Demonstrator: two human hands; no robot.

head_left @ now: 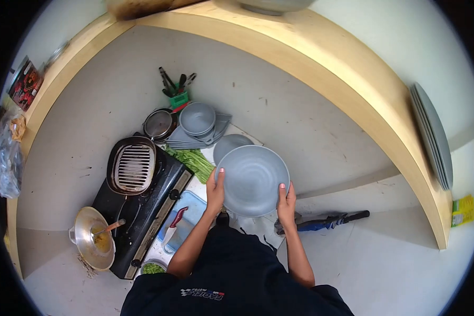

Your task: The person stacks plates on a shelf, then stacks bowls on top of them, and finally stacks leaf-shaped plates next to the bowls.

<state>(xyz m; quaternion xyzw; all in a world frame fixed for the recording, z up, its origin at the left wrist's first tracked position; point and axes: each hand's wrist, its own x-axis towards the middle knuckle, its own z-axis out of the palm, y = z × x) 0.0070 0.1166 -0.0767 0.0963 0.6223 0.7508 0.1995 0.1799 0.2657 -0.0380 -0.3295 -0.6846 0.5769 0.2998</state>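
A large round grey bowl (253, 180) is held level in front of my body. My left hand (215, 190) grips its left rim with the thumb on top, and my right hand (286, 204) grips its lower right rim the same way. The fingers under the bowl are hidden. Just behind it, partly covered, lies another round grey dish (230, 145). Green leafy vegetables (194, 162) lie to the left of that dish. A knife with a red handle (178, 217) rests on a light blue board (193, 203) beside my left forearm.
Left of the counter stands a black stove (155, 203) with a grill pan (134, 166) and a wok (94, 239). Stacked grey bowls (197, 119), a strainer (158, 124) and a green utensil holder (179, 99) are at the back. A folded umbrella (326, 222) lies right. A wooden shelf (321, 50) arches overhead.
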